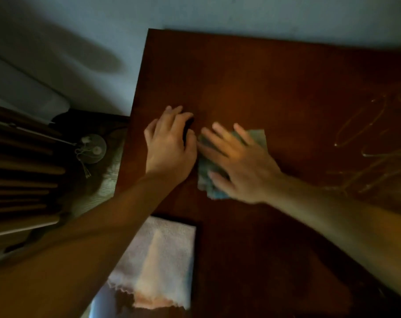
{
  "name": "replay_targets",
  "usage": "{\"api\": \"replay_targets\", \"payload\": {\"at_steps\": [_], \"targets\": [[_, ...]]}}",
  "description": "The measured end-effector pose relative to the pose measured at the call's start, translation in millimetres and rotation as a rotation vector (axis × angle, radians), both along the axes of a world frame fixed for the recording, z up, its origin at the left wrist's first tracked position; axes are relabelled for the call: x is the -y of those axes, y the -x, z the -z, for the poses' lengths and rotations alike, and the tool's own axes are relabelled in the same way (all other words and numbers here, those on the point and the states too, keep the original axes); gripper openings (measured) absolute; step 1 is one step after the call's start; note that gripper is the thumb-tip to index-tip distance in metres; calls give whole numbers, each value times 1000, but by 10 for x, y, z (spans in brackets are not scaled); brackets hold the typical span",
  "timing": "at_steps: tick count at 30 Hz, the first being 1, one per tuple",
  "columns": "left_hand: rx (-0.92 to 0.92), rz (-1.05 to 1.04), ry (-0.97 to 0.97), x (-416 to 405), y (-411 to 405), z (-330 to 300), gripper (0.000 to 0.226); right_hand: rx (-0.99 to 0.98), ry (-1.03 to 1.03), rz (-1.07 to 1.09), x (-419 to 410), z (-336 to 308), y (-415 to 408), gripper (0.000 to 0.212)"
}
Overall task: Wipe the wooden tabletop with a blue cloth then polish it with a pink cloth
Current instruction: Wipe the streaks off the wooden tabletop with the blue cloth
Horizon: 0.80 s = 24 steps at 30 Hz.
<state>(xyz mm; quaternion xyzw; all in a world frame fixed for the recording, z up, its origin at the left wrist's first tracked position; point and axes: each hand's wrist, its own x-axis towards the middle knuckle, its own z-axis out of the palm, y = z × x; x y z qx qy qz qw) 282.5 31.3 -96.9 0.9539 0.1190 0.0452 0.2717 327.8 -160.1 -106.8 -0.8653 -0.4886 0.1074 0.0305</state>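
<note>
The dark reddish wooden tabletop [275,88] fills most of the view. My right hand [238,161] lies flat with spread fingers on the blue cloth [206,177], pressing it onto the wood near the table's middle. My left hand [169,145] rests on the bare tabletop just left of the cloth, fingers slightly bent and holding nothing. The pink cloth [162,260] lies folded at the table's near left edge, partly under my left forearm. The right hand is blurred.
Faint wet streaks [364,125] mark the wood at the right. A pale wall [240,12] backs the table. To the left, beyond the table edge, stand dark wooden slats [23,184] and a small round object [92,148] with a tassel.
</note>
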Motion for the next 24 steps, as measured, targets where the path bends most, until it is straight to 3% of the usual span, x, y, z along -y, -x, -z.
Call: {"api": "replay_targets", "payload": {"at_steps": [5, 10, 13, 19, 24], "targets": [[30, -63, 164, -60, 109, 2, 47, 45, 16, 328, -388, 6, -535, 65], [35, -73, 236, -122, 115, -32, 45, -14, -75, 151, -509, 38, 597, 66], [-13, -37, 217, -147, 125, -33, 43, -75, -10, 24, -410, -25, 564, 64], [2, 41, 103, 80, 122, -59, 41, -6, 45, 340, -84, -58, -295, 65], [68, 82, 187, 481, 36, -56, 33, 15, -59, 245, 211, 37, 917, 62]]}}
